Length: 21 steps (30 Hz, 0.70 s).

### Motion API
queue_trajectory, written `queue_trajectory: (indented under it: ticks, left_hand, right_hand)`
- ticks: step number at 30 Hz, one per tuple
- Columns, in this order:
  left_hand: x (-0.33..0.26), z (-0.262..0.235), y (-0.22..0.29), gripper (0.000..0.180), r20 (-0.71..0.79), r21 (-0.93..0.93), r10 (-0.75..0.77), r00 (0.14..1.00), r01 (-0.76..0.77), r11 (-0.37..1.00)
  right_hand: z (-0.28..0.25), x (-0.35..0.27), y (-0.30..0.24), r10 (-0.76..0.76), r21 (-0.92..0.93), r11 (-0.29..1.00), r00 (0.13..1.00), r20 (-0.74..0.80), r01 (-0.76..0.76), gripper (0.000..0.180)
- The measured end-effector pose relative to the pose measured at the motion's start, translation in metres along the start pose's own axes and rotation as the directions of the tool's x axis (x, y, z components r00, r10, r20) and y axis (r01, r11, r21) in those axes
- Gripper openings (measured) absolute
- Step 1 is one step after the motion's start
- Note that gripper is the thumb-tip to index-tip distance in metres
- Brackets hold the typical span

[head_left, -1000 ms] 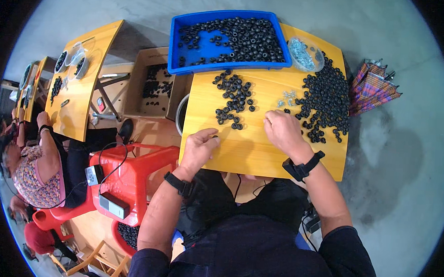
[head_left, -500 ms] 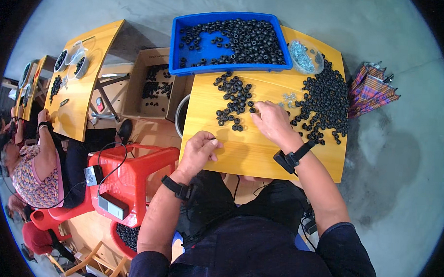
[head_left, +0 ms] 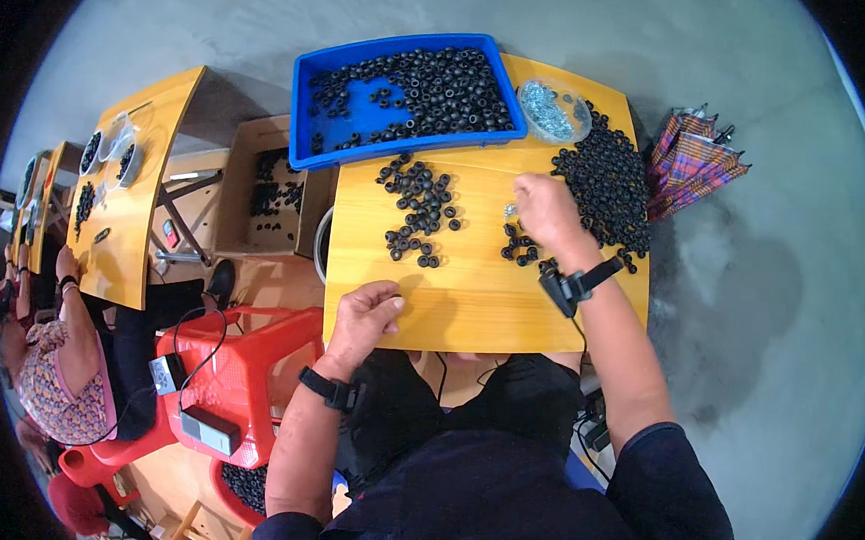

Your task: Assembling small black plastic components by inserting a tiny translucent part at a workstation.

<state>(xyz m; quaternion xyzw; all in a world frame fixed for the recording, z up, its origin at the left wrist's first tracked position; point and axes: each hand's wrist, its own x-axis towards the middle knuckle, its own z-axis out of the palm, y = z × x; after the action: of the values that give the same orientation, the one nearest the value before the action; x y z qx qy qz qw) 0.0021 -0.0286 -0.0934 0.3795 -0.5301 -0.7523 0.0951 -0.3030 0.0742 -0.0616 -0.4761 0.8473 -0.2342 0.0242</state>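
Right hand (head_left: 549,215) by the small metal bits (head_left: 510,210), left hand (head_left: 365,317) curled near the table (head_left: 450,314) edge.
The step looks like picking among the bits, which lie between loose black rings (head_left: 418,204) and a bigger heap (head_left: 605,176); the next move likely calls for a light pinch. Both hands' fingers are bent inward (whether either holds anything, I cannot tell).

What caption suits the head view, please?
Left hand and right hand over a yellow table with black parts, a blue tray at its far edge.
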Motion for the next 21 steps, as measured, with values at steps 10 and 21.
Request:
queue_trajectory:
  ticks: [10,21]
  left_hand:
    - [0.008,0.001,0.002,0.021,0.01,0.112,-0.035,0.999,0.033,0.993]
    - [0.008,0.005,0.008,0.024,-0.023,0.153,-0.053,0.998,0.056,0.987]
  right_hand:
    - [-0.023,0.008,-0.005,0.026,-0.123,0.992,0.937,0.349,0.019,0.015]
    - [0.003,0.001,-0.006,-0.122,0.097,0.99,0.972,0.202,0.104,0.011]
